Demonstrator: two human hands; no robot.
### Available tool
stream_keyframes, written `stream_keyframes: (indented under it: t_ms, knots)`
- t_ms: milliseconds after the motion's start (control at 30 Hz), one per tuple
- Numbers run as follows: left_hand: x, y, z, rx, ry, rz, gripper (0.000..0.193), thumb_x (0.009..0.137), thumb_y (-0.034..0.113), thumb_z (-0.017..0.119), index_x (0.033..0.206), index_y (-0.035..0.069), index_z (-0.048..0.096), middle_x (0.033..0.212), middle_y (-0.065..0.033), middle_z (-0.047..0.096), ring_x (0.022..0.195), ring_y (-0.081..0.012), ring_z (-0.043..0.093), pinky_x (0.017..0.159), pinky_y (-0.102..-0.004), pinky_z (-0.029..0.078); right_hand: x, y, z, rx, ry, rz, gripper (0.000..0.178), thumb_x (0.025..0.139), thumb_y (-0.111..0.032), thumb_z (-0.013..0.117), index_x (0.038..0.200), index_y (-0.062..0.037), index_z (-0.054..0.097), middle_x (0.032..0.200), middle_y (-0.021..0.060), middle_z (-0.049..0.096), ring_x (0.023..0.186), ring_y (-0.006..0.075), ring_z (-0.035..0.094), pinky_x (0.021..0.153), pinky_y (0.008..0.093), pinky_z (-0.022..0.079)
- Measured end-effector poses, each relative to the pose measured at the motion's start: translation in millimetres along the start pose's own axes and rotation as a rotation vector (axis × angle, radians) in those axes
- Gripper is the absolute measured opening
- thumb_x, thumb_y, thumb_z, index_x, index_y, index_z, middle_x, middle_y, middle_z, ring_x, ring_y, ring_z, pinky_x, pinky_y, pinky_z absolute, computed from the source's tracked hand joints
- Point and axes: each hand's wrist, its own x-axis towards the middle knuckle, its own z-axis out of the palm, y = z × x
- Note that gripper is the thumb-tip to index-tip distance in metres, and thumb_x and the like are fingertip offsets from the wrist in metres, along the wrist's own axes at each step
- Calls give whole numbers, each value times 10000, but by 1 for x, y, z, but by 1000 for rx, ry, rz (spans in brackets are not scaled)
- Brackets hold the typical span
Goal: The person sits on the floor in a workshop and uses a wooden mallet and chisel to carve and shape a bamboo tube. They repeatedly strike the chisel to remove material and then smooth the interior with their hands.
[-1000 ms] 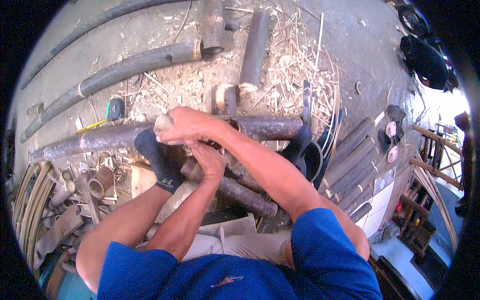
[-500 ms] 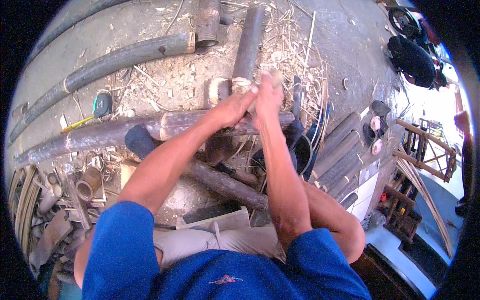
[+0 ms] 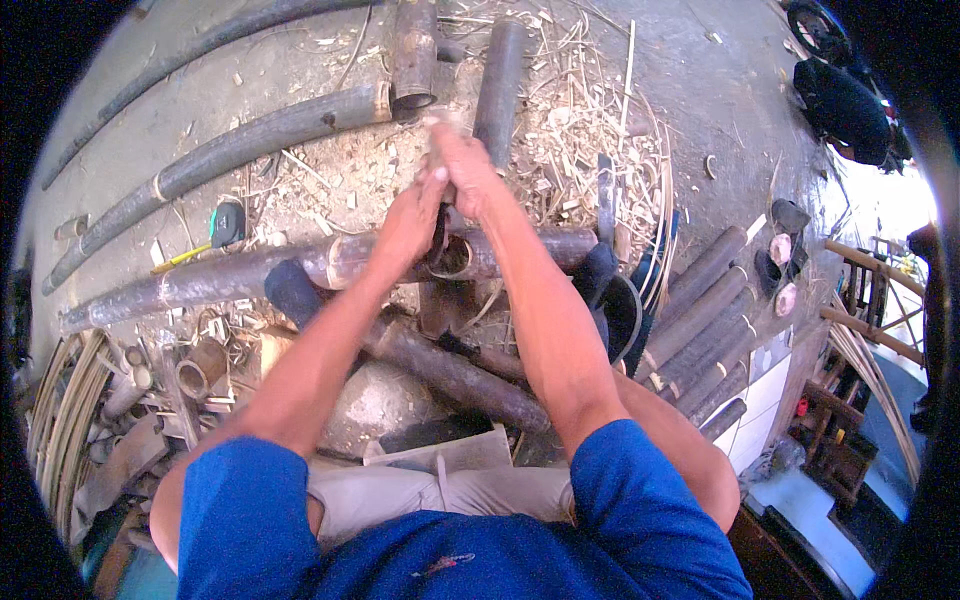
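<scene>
A long brown bamboo pole [image 3: 220,275] lies crosswise in front of me, with a dark opening [image 3: 453,257] in it below my hands. Over that opening, my left hand [image 3: 410,217] and my right hand [image 3: 465,175] come together on a tool with a narrow dark blade [image 3: 440,228] pointing down. The right hand is closed around its upper part, where a pale end blurs above the fingers. My left hand presses against it from the left, fingers mostly hidden. What kind of tool it is I cannot make out.
Wood chips and shavings [image 3: 570,170] cover the floor. Other bamboo lengths [image 3: 497,95] lie beyond, with a tape measure [image 3: 228,222] at left. Cut bamboo tubes [image 3: 705,265] are stacked at right; split strips [image 3: 72,410] lie at left. A motorcycle [image 3: 840,110] stands far right.
Both hands have moved left along the pole, the right one more. The opening in the pole and the dark blade now show. The view has shifted slightly.
</scene>
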Motion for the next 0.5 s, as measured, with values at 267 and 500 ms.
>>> stream_keyframes:
  t_ms: [267, 500]
  knots:
    - [-91, -26, 66, -1219, 879, -193, 440, 1114, 390, 337, 1168, 17, 564, 1066, -102, 588, 903, -230, 584, 805, -345, 485, -46, 43, 83, -968, -831, -161, 688, 836, -639, 689, 1031, 20, 699, 835, 138, 699, 807, 245, 666, 748, 405, 527]
    - [-68, 42, 32, 18, 62, 94, 855, 1042, 628, 156, 1125, -72, 639, 1100, -328, 655, 1088, -489, 610, 937, -492, 457, -127, -67, -14, -1179, 449, -512, 577, 915, -351, 676, 1402, -76, 536, 1173, 232, 648, 1047, 375, 645, 980, 460, 497]
